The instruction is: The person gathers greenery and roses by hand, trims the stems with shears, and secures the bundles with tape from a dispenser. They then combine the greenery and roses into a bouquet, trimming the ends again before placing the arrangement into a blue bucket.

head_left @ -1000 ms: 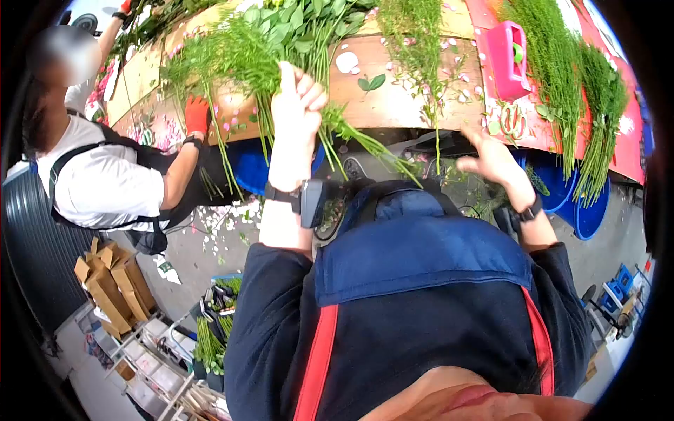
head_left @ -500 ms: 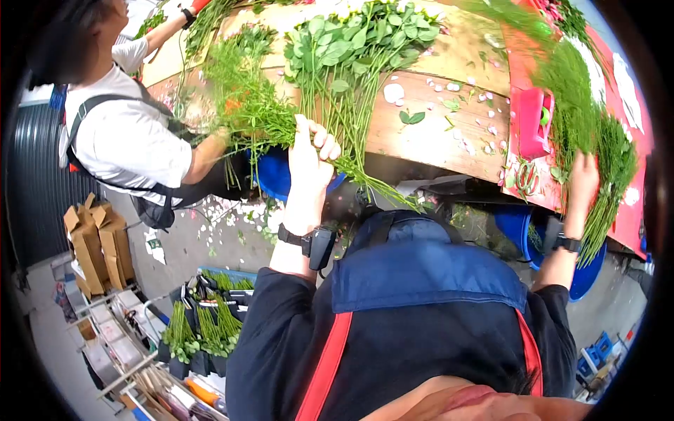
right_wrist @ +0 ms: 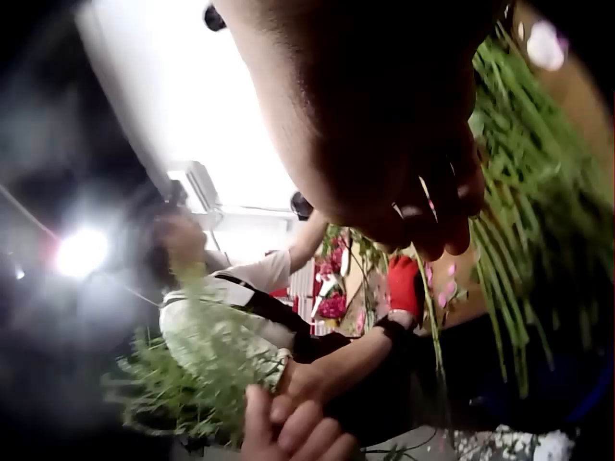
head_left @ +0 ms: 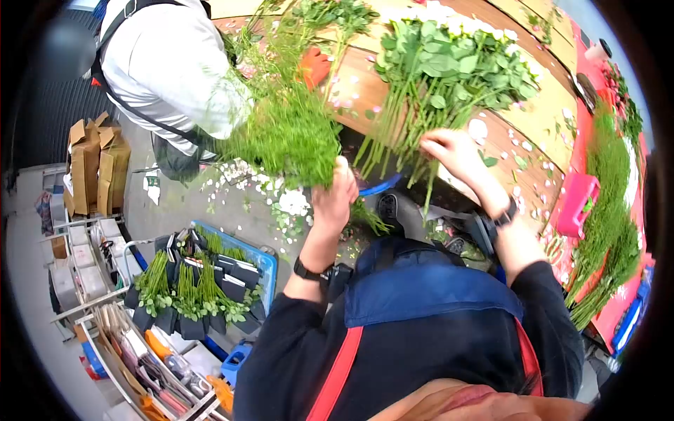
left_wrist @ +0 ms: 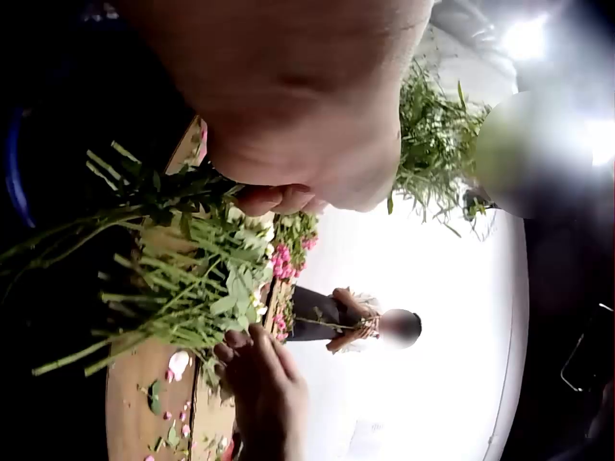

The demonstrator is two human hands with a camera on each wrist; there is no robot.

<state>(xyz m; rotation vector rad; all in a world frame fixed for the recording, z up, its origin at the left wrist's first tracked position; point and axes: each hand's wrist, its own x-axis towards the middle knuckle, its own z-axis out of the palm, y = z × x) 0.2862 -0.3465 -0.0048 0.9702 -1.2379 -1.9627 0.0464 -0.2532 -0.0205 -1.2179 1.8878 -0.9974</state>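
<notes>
My left hand grips a bunch of feathery green foliage. The leafy tops spread up and left, while the cut stems stick out below the fist. In the left wrist view, curled fingers wrap round the stems. My right hand hovers by the lower stems of a pile of white-flowered leafy stems on the table. In the right wrist view its fingers are loosely bent, with gaps between them and nothing visible held.
A person in a white shirt with an orange glove stands close on the left. The table is strewn with petals. At right are a pink container and more feathery foliage. A blue cart stands behind at left.
The view has swung right. My right hand went to the feathery foliage at the right, then came back to the leafy stems. My left hand keeps its bunch, now closer to the other person.
</notes>
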